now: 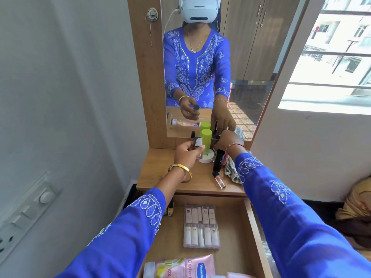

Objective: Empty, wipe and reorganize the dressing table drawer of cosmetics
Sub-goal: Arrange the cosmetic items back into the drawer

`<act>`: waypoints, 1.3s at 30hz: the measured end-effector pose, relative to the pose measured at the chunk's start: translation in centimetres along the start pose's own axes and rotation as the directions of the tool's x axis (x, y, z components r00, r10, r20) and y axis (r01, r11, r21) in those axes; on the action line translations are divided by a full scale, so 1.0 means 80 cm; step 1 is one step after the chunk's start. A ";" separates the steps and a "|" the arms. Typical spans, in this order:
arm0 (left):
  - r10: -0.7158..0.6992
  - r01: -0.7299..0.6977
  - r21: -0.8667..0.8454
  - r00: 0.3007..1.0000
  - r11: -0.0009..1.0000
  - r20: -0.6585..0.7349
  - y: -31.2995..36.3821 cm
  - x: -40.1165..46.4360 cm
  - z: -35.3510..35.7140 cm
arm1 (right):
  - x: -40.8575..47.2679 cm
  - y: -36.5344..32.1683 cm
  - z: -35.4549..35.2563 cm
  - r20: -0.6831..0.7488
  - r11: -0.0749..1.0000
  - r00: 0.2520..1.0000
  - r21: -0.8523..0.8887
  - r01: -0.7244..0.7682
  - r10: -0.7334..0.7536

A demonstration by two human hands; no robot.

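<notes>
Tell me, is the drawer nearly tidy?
Partly. Back in the drawer: a clear case, a pink bottle. Left hand holds a small bottle; right hand reaches among tabletop items. Left out: green bottle, black tube, gloss, cloth.
</notes>
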State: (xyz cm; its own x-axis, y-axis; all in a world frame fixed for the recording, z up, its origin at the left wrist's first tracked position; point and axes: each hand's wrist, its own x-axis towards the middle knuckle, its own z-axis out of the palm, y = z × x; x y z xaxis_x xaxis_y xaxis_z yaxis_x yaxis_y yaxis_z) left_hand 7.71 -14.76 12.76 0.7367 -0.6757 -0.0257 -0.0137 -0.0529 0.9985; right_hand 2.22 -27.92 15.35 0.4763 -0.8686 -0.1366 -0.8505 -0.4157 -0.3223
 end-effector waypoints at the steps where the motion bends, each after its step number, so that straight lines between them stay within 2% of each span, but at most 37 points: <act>1: -0.002 0.002 0.011 1.000 1.000 -0.011 -0.002 0.001 -0.001 | 0.000 0.001 0.000 -0.022 1.000 1.000 0.004 -0.003 0.003; 7: -0.021 0.024 0.059 0.998 0.998 -0.051 -0.011 -0.004 -0.005 | -0.007 0.007 -0.016 -0.174 0.996 0.985 0.085 0.036 -0.020; 11: -0.036 0.038 0.044 0.998 0.998 -0.058 -0.008 -0.013 -0.008 | -0.024 0.007 -0.036 -0.295 0.976 0.952 0.166 0.139 -0.085; 15: -0.014 0.014 0.002 0.998 1.000 -0.064 -0.003 -0.024 -0.012 | -0.058 0.002 -0.040 -0.446 0.936 0.885 0.239 0.259 -0.131; 18: 0.028 -0.027 0.014 0.997 1.000 -0.078 -0.003 -0.037 -0.020 | -0.084 -0.003 -0.031 -0.487 0.891 0.856 0.292 0.348 -0.174; 22: 0.046 -0.042 0.058 0.996 0.997 -0.077 -0.016 -0.056 -0.034 | -0.102 0.001 -0.010 -0.448 0.863 0.869 0.334 0.379 -0.209; 27: 0.039 -0.034 0.087 0.998 0.996 -0.053 -0.031 -0.080 -0.040 | -0.114 0.018 0.012 -0.416 0.813 0.906 0.499 0.300 -0.079; 32: 0.058 -0.050 0.137 0.997 0.989 -0.053 -0.038 -0.089 -0.050 | -0.137 0.016 0.025 -0.395 0.762 0.914 0.562 0.321 -0.094; 39: 0.030 -0.009 0.225 0.995 0.974 -0.091 -0.080 -0.115 -0.089 | -0.169 0.011 0.083 -0.203 0.736 0.968 0.632 0.242 -0.145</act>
State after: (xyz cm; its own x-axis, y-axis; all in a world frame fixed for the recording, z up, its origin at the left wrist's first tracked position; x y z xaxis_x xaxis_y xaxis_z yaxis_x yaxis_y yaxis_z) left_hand 5.85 -2.93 6.92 0.7942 -0.6076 0.0084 -0.1714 -0.2109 0.9624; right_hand -3.47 -14.75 10.65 0.5396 -0.8355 0.1042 -0.3694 -0.3461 -0.8624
